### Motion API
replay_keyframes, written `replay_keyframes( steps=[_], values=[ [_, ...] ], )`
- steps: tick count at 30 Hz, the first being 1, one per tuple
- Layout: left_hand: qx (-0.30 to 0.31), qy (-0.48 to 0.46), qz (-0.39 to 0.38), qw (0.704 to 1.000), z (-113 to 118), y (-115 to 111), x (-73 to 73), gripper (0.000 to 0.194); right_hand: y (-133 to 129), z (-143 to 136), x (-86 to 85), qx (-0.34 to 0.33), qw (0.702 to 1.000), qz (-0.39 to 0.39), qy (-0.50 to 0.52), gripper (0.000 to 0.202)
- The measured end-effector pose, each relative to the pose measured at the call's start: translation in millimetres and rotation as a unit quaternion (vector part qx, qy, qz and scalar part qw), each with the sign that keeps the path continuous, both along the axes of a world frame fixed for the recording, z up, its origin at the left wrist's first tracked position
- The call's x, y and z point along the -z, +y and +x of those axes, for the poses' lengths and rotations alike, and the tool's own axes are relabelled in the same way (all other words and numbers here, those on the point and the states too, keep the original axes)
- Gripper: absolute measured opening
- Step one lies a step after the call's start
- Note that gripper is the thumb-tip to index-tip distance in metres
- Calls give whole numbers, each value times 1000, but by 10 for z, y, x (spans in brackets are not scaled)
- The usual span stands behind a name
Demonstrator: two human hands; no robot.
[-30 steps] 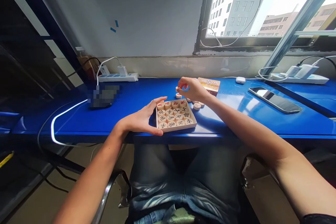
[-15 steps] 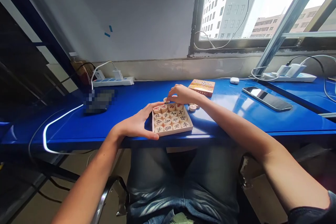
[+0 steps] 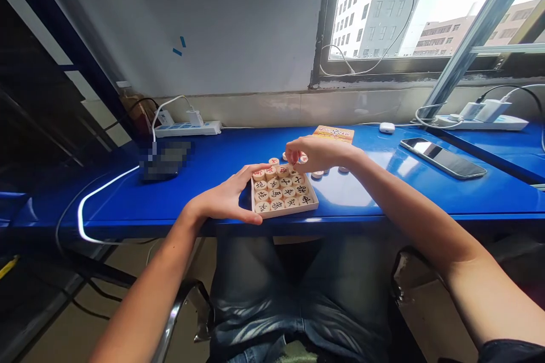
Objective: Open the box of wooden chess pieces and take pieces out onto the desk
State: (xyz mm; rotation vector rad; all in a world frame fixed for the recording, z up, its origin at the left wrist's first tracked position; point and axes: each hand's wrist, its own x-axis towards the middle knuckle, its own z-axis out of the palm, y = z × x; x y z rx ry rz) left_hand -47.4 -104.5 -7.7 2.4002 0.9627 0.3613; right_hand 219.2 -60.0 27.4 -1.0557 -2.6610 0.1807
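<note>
A shallow open box (image 3: 286, 214) holds rows of round wooden Chinese chess pieces (image 3: 276, 194) with black characters, and red ones along its far row. My left hand (image 3: 225, 195) grips the box from the left, thumb at the near corner and fingers along the far corner. Over the far right corner, my right hand (image 3: 317, 153) has its fingers pinched together on a Chinese chess piece, mostly covered by the fingers. Several loose pieces (image 3: 273, 161) lie on the blue table (image 3: 221, 161) behind and right of the box, partly hidden by my right hand.
Behind my right hand sits an orange printed box (image 3: 334, 134). A phone (image 3: 443, 157) and a white earbud case (image 3: 387, 127) lie at the right. Power strips (image 3: 187, 129) with plugs and cables line the wall. A blurred dark object (image 3: 166, 161) sits at the left.
My right hand has moved right and nearer, from the loose pieces behind the box to its far right corner. My left hand stays on the box. The camera view has shifted slightly.
</note>
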Motion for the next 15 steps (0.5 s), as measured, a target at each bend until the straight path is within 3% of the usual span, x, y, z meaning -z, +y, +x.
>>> replay_keyframes(
  steps=[5, 10, 15],
  values=[
    [-4, 4, -3, 1000, 6, 4, -4, 105, 290, 146, 78, 64, 989, 47, 128, 11],
    [4, 9, 10, 1000, -1, 7, -9, 104, 587, 82, 338, 134, 976, 120, 122, 11],
    [3, 9, 6, 1000, -10, 9, 1, 104, 646, -37, 393, 191, 955, 179, 137, 13]
  ],
)
